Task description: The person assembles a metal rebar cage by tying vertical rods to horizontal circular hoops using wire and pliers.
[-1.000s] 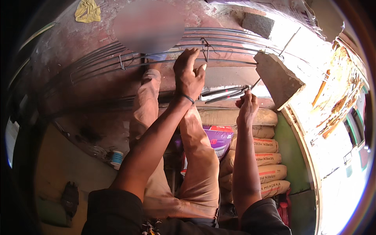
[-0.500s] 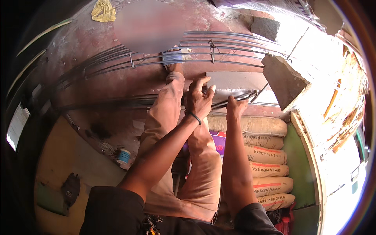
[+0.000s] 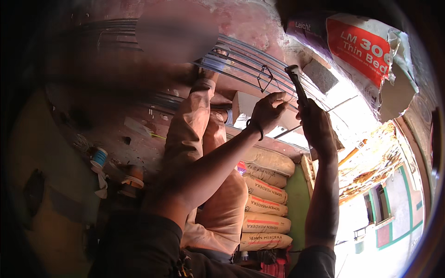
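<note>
My right hand (image 3: 317,125) is wrapped round dark metal pincers (image 3: 297,83), which stand nearly upright with the head up. Just left of it, my left hand (image 3: 269,111) has thumb and fingers pinched together beside the long steel bars (image 3: 241,65). Whatever thin thing may be in that pinch is too small to make out. A square wire stirrup (image 3: 265,78) sits around the bars, a little above my left fingertips. The pincers' head is apart from the stirrup. A blurred patch hides part of the bars farther left.
Stacked cement bags (image 3: 266,204) lie below my hands. A grey block (image 3: 320,76) and a torn printed sack (image 3: 357,51) are at the upper right. At the left are a blue-labelled spool (image 3: 99,157) and an orange reel (image 3: 134,176). My legs (image 3: 185,125) extend toward the bars.
The view has swung right. My left hand has moved up to the bars beside the stirrup. My right hand has lifted the pincers from near level to nearly upright.
</note>
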The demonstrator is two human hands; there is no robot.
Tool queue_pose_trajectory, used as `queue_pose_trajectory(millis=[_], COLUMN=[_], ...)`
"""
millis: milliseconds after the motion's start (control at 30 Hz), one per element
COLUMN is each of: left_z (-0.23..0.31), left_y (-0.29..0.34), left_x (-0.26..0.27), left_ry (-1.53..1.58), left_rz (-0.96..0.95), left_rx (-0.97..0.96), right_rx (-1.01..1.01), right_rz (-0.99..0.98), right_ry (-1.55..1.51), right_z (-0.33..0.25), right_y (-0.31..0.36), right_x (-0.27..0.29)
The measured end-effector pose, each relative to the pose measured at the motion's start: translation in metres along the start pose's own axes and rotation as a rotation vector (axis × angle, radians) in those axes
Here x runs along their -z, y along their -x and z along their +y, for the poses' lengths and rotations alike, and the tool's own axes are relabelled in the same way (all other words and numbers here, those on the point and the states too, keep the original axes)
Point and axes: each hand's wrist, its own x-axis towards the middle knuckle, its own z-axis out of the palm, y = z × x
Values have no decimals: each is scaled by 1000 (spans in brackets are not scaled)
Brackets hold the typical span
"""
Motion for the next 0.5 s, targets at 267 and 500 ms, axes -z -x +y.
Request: queue_pose_trajectory(millis=[267,500], left_z=[25,24], left_y=[3,-4], left_x=[-2,-9], left_ry=[-160,7], left_rz=[-111,-155], left_rx=[-57,67], right_rx=[175,569], right_rz=[-217,-89], right_ry=[897,1212], right_z=[31,45], right_y=[-93,-102], right_x=[15,14])
